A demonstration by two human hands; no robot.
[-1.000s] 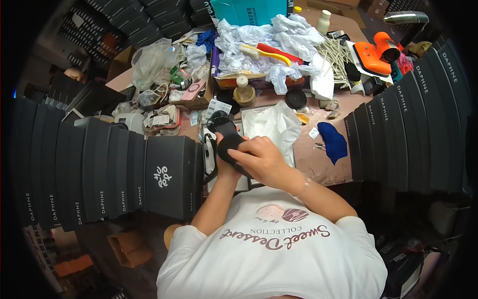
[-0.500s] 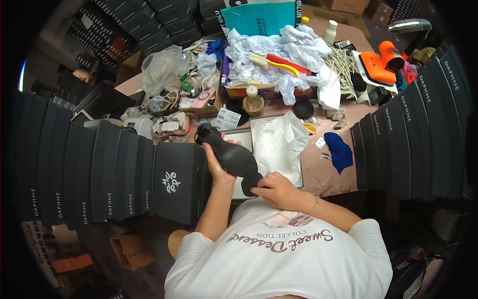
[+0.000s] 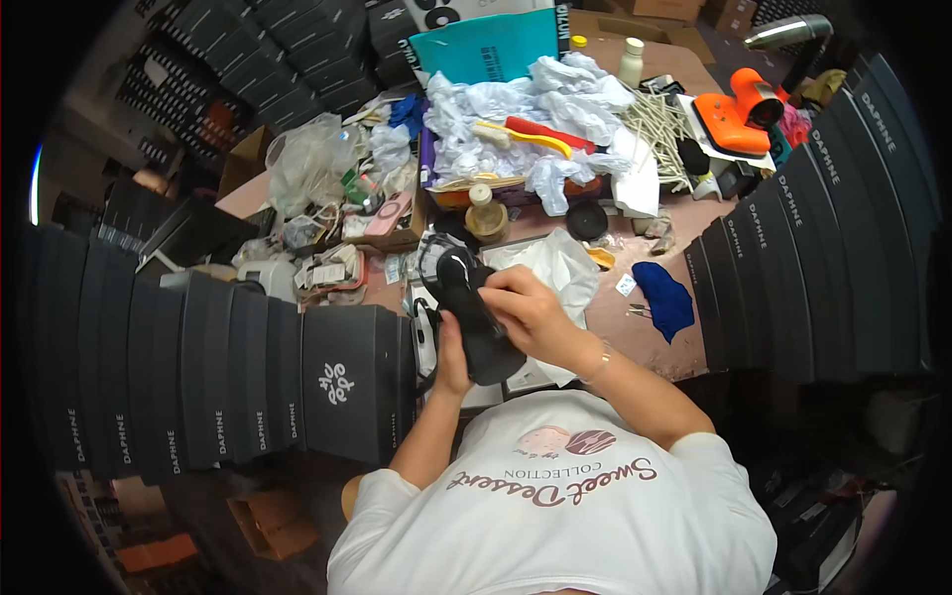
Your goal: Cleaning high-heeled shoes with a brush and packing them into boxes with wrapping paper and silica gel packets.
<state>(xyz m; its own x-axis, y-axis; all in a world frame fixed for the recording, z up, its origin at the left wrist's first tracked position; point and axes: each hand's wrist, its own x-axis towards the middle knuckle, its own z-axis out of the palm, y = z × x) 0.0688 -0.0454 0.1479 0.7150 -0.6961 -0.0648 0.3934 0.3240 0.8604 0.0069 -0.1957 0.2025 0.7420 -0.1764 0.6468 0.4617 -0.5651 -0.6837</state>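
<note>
Both hands on one black shoe [image 3: 478,322], held just above the table [image 3: 654,342] in front of my chest.
My left hand [image 3: 452,349] cradles it from below, grip closed around the body; my right hand [image 3: 524,305] pinches its upper edge, fingers curled shut. Best to keep the shoe steady and work in small pulls.

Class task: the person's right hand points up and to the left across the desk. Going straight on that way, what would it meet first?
Probably the black shoe its fingers already touch; the right hand rests on it. Depth past that is unclear.
</note>
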